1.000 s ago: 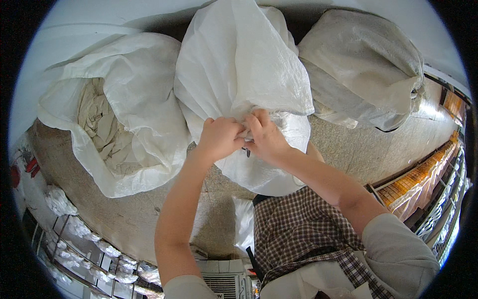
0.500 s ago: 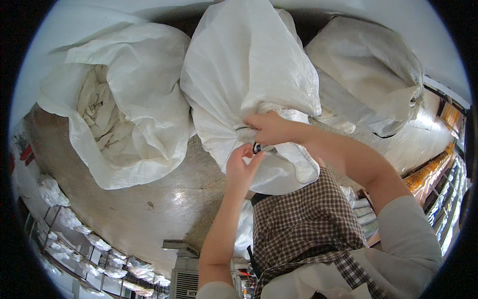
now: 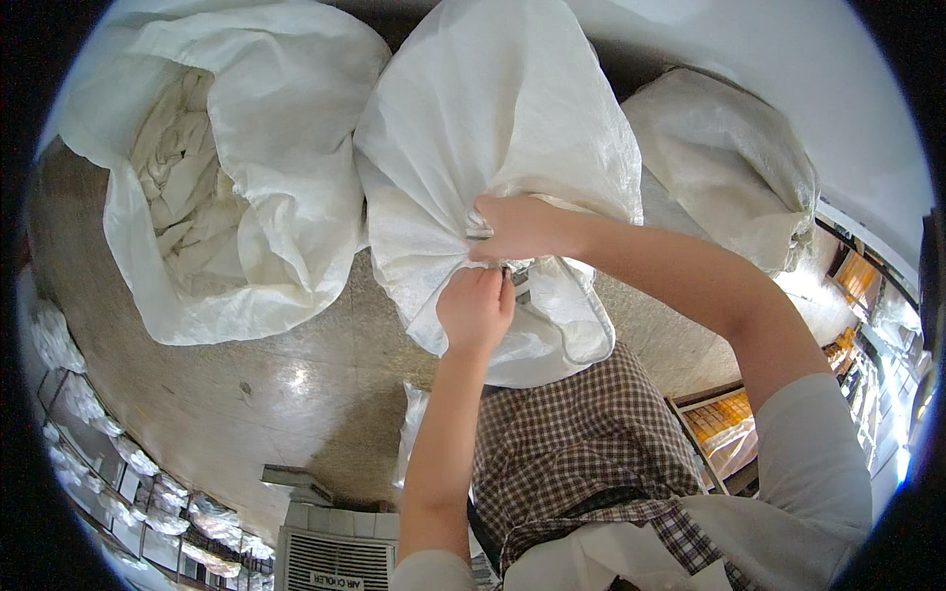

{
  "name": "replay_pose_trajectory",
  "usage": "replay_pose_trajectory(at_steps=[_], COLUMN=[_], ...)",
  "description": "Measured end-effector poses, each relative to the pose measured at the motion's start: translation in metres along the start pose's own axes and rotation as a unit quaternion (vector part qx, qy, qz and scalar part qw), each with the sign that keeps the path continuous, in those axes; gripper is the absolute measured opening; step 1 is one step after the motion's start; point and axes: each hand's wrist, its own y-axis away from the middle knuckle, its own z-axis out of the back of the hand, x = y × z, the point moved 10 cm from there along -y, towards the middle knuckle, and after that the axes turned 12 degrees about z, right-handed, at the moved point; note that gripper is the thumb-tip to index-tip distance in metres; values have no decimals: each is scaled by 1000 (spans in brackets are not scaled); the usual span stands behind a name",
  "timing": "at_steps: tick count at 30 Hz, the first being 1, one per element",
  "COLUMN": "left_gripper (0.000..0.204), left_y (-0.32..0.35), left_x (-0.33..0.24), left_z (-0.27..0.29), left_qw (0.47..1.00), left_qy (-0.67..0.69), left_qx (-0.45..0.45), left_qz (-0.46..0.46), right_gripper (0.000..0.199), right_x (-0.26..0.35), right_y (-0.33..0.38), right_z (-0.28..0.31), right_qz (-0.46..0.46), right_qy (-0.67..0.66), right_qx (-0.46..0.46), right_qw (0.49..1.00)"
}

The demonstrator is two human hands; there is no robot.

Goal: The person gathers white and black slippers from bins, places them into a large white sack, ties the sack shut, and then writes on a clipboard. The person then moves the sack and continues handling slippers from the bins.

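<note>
Both hands closed at the neck of the middle white sack

From my remote seat, I have the large, bulging white woven-plastic sack [image 3: 483,108] at the centre of the head view, standing directly in front of the person, its upper part drawn into folds that run toward the hands. I see the bare right hand [image 3: 527,229] clenched around the gathered material, the forearm crossing in from the right. Just below it, I find the bare left hand [image 3: 475,307] with its fingers curled in and the thumb against them, pinching a small dark piece [image 3: 506,272]; I cannot tell whether sack material is caught in that grip too. Below the hands, I can follow a thin grey line [image 3: 545,320] over the sack's loose lower end, though I cannot tell if it is cord or hem.

To the left, I have a wide-mouthed white plastic sack [image 3: 296,128] holding crumpled off-white pieces [image 3: 182,192], and to the right a duller greyish-white sack [image 3: 719,148]. Nearer the person, I make out the brown-and-white checked apron [image 3: 581,433] and a grey louvred box unit [image 3: 335,554] on the speckled tan floor [image 3: 325,394]
</note>
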Motion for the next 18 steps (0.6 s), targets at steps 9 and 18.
replay_pose_trajectory(at_steps=[9, 18], left_gripper=[35, 37], left_y=[16, -21], left_x=[62, 39], left_z=[-31, -8], left_qw=[807, 974], left_qy=[404, 61], left_qx=[232, 187], left_qz=[364, 113], right_gripper=[47, 27], right_x=[-37, 2], right_y=[-2, -14], right_z=[-25, 6], right_qz=[-59, 56], right_qy=[-254, 142], right_qx=[-5, -37], right_qw=[965, 988])
